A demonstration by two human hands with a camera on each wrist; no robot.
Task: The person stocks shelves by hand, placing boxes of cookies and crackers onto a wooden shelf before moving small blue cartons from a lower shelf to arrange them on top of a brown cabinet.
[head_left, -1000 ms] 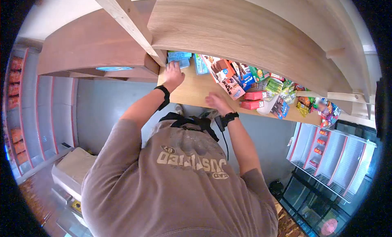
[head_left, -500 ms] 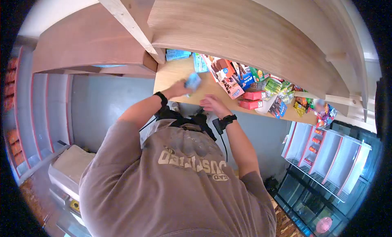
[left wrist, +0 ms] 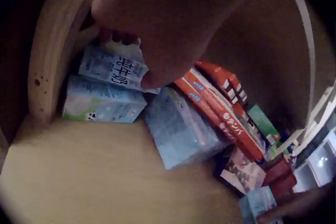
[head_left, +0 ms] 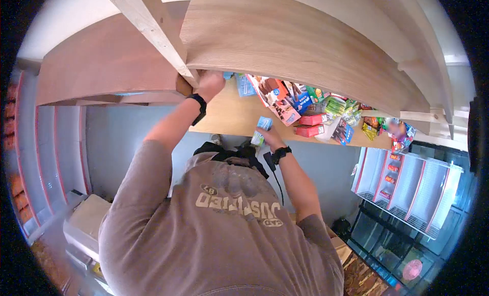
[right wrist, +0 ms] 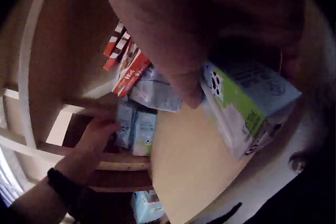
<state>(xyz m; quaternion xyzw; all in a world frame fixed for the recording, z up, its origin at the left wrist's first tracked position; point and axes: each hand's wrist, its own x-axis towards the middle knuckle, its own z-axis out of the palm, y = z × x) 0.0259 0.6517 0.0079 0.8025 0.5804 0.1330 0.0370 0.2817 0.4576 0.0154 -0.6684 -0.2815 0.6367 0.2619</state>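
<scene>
My left hand [head_left: 211, 84] reaches in under the upper board at the left end of the shelf. In the left wrist view its thumb and fingers grip a light blue milk carton [left wrist: 113, 69], which sits close behind another milk carton [left wrist: 102, 100] lying on the shelf. Nearer the front edge, my right hand [head_left: 275, 138] holds a blue-and-green milk carton [right wrist: 252, 100] with a panda print, tilted. Beside the left hand's cartons lies a plastic-wrapped light blue pack [left wrist: 181, 129].
The wooden shelf [head_left: 229, 112] has an upright post [head_left: 153, 36] on its left and an overhanging board [head_left: 285, 46]. Chocolate snack boxes [head_left: 275, 95], red boxes [head_left: 310, 130] and bagged snacks [head_left: 336, 107] crowd its right. A white rack [head_left: 407, 186] stands at the lower right.
My left hand brought a milk carton from the back left toward the front, and the right hand now holds one. The left hand has returned to the back-left cartons.
</scene>
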